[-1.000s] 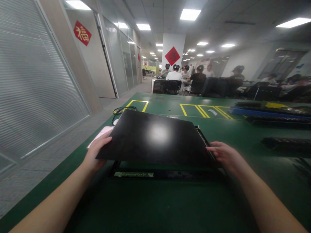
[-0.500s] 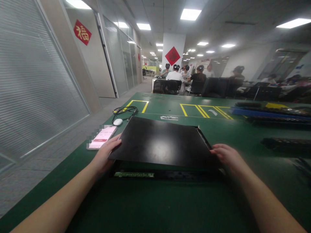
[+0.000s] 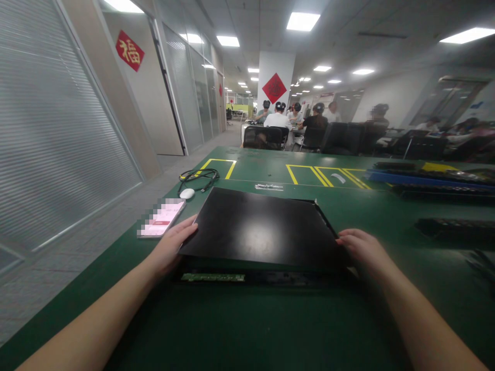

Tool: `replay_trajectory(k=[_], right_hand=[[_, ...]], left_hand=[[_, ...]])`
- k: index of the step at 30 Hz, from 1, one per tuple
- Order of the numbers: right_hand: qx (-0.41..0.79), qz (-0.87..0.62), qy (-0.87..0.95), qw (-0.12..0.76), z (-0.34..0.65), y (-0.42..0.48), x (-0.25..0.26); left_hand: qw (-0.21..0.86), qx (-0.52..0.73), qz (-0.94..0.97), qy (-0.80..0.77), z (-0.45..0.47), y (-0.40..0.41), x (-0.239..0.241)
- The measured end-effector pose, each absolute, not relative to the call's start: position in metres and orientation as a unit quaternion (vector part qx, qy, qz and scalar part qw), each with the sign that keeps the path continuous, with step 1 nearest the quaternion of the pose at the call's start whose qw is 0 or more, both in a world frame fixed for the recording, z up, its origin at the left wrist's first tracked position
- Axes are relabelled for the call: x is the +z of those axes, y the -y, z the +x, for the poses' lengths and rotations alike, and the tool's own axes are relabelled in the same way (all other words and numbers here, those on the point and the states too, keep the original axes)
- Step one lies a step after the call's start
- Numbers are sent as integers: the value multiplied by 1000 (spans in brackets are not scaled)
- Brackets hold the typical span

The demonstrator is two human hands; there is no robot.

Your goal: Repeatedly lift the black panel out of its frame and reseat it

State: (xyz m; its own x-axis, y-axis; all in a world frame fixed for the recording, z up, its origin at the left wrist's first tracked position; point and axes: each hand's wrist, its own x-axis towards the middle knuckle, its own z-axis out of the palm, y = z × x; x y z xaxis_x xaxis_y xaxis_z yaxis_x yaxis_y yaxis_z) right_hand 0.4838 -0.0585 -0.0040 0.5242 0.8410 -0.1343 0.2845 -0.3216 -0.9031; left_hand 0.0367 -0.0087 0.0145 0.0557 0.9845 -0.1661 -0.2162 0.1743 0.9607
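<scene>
Only char I can def read is 福, in gold on a red diamond sign (image 3: 130, 50) on the door (image 3: 149, 103) past the bench's (image 3: 251, 330) left edge. Pillar (image 3: 277, 62) beyond the far edge has another red diamond (image 3: 274, 88) w/ a dark char, too faint to call tbh. Phone (image 3: 162, 219) by the left edge: pink screen, marks too small/pixelated to read.
</scene>
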Motion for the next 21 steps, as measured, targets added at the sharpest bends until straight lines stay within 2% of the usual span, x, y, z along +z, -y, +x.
replay_trajectory(k=[6,21], right_hand=[[274,-763,397,431,483,57,-6],[175,-803,472,320,478,62,0]], left_hand=[[594,485,423,-482,37,10,15],[592,491,398,-500,36,7,13]])
